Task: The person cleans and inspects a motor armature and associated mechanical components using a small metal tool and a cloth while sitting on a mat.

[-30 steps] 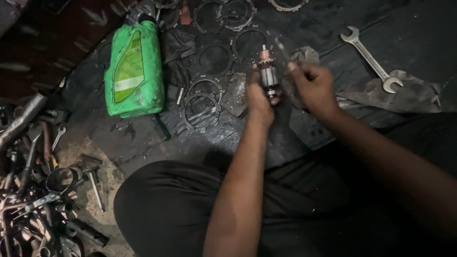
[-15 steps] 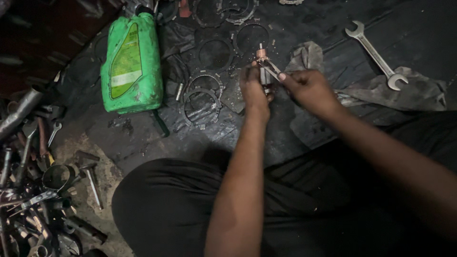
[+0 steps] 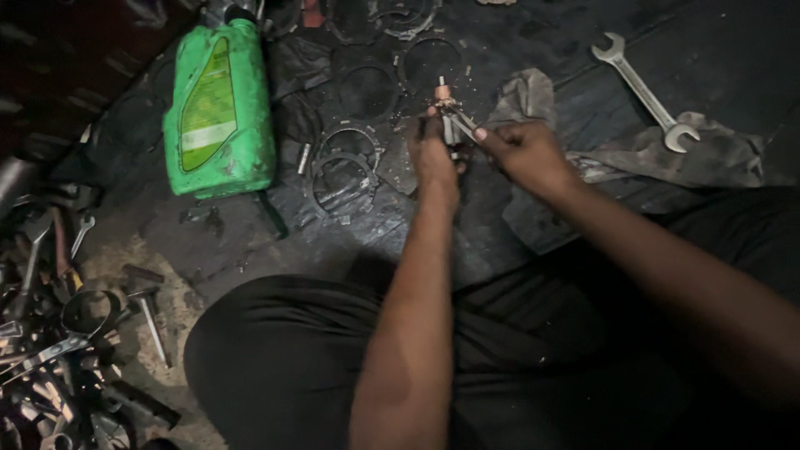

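Left hand [image 3: 433, 154] is clamped on a small motor armature [image 3: 447, 112], held upright above the dark floor mat [image 3: 517, 50]. Right hand [image 3: 525, 150] grips a thin metal tool [image 3: 463, 122] against it. Advise steady, light leverage. Metal rings [image 3: 342, 171] crowd the left; open room lies right, before the spanner [image 3: 646, 87].

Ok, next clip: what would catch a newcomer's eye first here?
The bright green jug lying flat at upper left stands out against the dark floor. At centre, the left hand holds a small motor part upright while the right hand works a thin metal tool against it. A silver wrench lies at upper right.
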